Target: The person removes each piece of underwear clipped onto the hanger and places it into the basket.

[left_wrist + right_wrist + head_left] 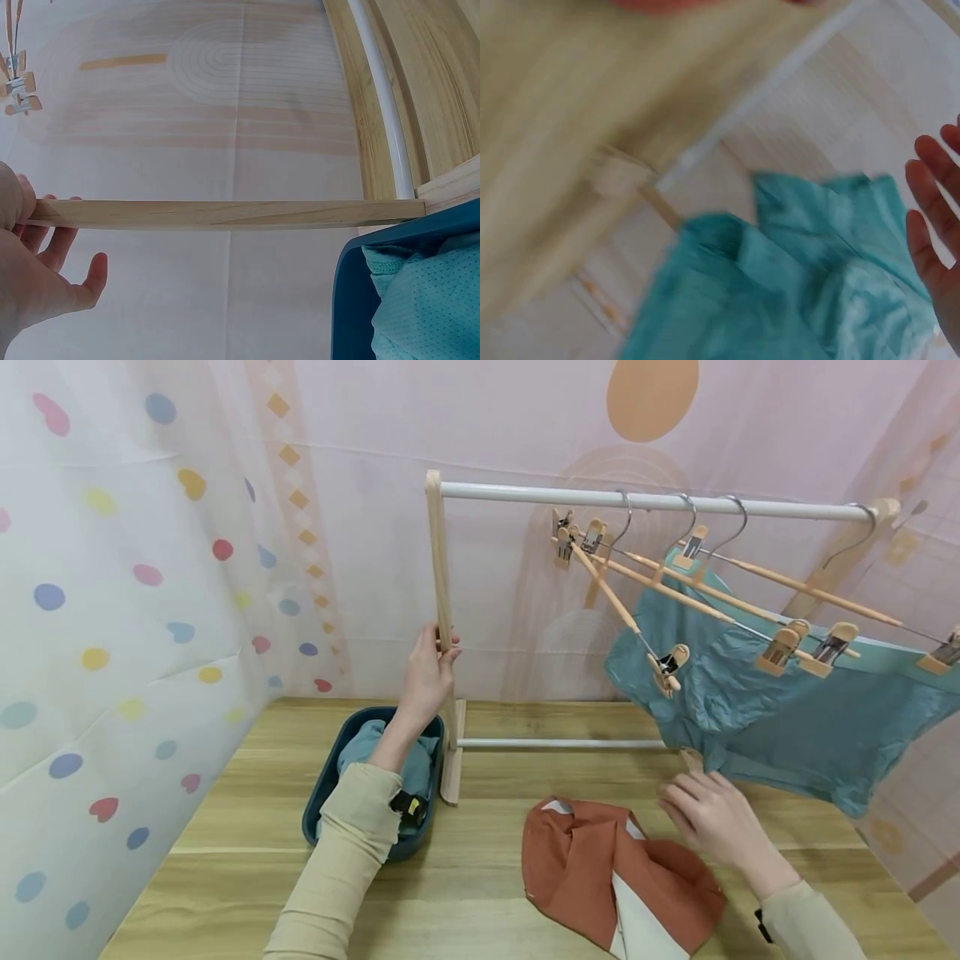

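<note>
My left hand [429, 672] [52, 277] grips the upright wooden post [440, 560] [225, 214] of a rack, with fingers passing behind it. My right hand [712, 818] [941, 217] is in the air with relaxed fingers and holds nothing. It is just below the teal garment [810, 718] [780, 277] and to the upper right of the rust-and-white cloth [577, 868]. The garment hangs from clip hangers [780, 581] on the rack's white top bar [525, 493].
A dark blue basin [309, 802] [352, 292] with teal cloth [416, 772] [427, 300] inside stands left of the rack's foot [452, 777]. A white lower bar [562, 743] [382, 97] runs just above the wooden tabletop [225, 877]. Patterned curtains [135, 610] hang behind and left.
</note>
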A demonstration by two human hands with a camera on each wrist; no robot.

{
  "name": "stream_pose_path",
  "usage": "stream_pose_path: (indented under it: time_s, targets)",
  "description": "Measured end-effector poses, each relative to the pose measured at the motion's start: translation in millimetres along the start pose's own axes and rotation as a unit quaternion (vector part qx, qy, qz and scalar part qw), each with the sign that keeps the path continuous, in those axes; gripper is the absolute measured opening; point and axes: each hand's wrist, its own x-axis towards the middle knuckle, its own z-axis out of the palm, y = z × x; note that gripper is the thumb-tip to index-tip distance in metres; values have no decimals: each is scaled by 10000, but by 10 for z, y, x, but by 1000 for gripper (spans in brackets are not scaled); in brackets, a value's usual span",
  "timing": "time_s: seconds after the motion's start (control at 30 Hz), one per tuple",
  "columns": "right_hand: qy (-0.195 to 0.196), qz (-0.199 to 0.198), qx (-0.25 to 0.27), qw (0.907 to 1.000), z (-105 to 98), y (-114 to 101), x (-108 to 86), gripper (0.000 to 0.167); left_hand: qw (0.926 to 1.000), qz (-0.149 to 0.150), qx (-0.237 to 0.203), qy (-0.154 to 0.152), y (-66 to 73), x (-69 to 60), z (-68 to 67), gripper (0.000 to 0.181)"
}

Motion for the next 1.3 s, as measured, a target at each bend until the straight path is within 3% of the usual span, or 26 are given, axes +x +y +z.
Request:
stream_pose_path:
  time_s: [0.1,0.17,0.23,0.27,0.33,0.5,0.6,0.7,0.8,0.93,1.0,1.1,1.2,1.3]
  targets:
    - [-321,-197,366,9986,29,-16,-162,40,10000,-26,6,-11,2,-7,4,26]
    - [-651,-211,678,9953,21,-25,-253,22,10000,-19,22,-16,6,-12,2,25]
    - [-1088,-90,1038,9886,-9,-40,-325,11,10000,-16,30,-11,8,-14,-2,26]
    - [-1316,-8,1231,9836,-25,-52,-352,15,10000,-9,37,-2,8,-14,-4,26]
    - [-1795,168,1675,9692,-57,-86,-394,25,10000,9,31,14,6,-15,-8,26]
    - [-2701,401,2621,9256,-116,-200,-470,13,10000,-2,-7,30,4,-13,-7,26]
    - [-3050,463,2941,9046,-140,-260,-498,15,10000,-20,-8,32,12,-11,-7,26]
    - [-3283,396,3137,8901,-156,-320,-507,19,10000,-28,-10,25,16,-12,-6,26]
    - [-3685,384,3482,8611,-166,-397,-494,16,10000,-38,-12,12,13,-16,-3,26]
    - [-4233,392,3555,8324,-146,-498,-472,9,10000,-55,-61,-2,11,-18,-8,26]
    - [-4304,340,3463,8329,-121,-527,-472,10,9999,-69,-93,-5,14,-20,-12,26]
    - [-4181,141,3315,8456,-80,-524,-472,16,9999,-79,-80,-6,16,-21,-11,26]
    - [-3808,-243,3313,8629,-35,-476,-463,23,10000,-55,-41,2,15,-21,-3,25]
    - [-3520,-405,3474,8682,-11,-415,-423,13,10000,-43,-40,12,20,-22,-1,26]
